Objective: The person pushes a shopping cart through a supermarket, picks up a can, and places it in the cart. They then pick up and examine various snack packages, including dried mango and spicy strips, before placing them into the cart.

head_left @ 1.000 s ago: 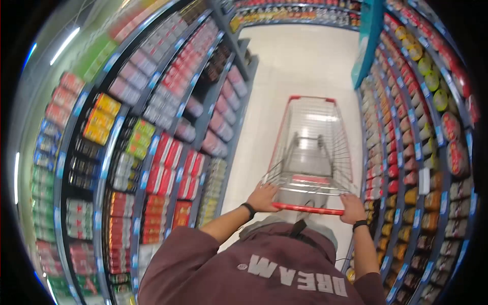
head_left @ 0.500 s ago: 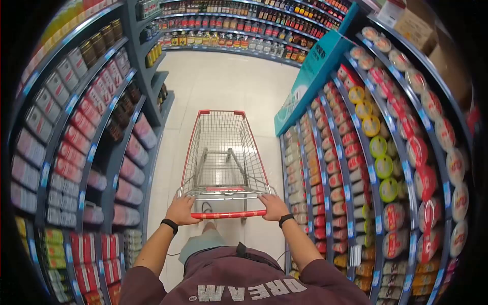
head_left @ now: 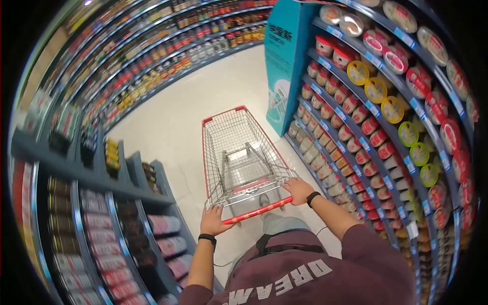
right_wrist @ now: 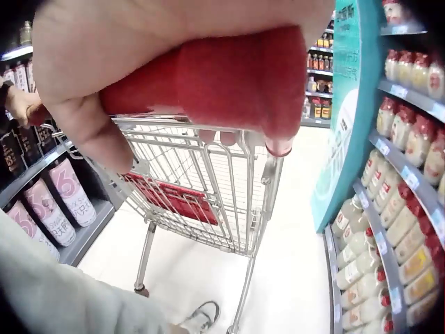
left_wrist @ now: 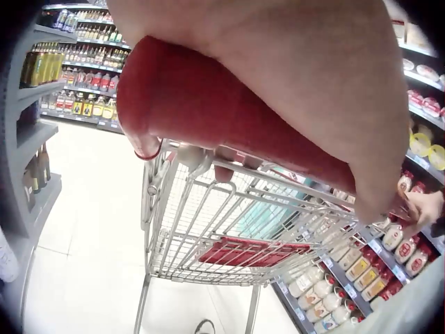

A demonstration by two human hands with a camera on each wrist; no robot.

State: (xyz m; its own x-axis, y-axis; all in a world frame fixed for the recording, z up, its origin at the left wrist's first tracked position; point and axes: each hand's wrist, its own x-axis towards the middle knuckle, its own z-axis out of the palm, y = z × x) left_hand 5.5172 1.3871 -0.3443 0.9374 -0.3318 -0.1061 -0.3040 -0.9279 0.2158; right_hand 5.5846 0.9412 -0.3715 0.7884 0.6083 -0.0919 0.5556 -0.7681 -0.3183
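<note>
A wire shopping cart (head_left: pixel 223 109) with red trim stands ahead of my body, its basket showing bare mesh and floor through it. My left hand (head_left: pixel 213 220) grips the left end of the red push handle (head_left: pixel 258 210). Toward the other end, my right hand (head_left: pixel 299 191) holds the same bar. From the left wrist, the palm (left_wrist: pixel 299 62) covers the top of the thick red bar (left_wrist: pixel 188 97). In the right wrist view the thumb (right_wrist: pixel 97 136) hangs down over the near side of the handle.
Shelves of jars and tubs (head_left: pixel 351 132) line the right side, close to the cart. At their end stands a teal display panel (head_left: pixel 282 66). Shelves of cans (head_left: pixel 96 223) run along the lower left. Bottle shelves (head_left: pixel 193 56) curve across the back beyond pale floor (head_left: pixel 173 112).
The view has swung first right, then left, along the aisle. The cart has moved forward toward the aisle's end, its front near the teal panel. Both hands stay on the handle.
</note>
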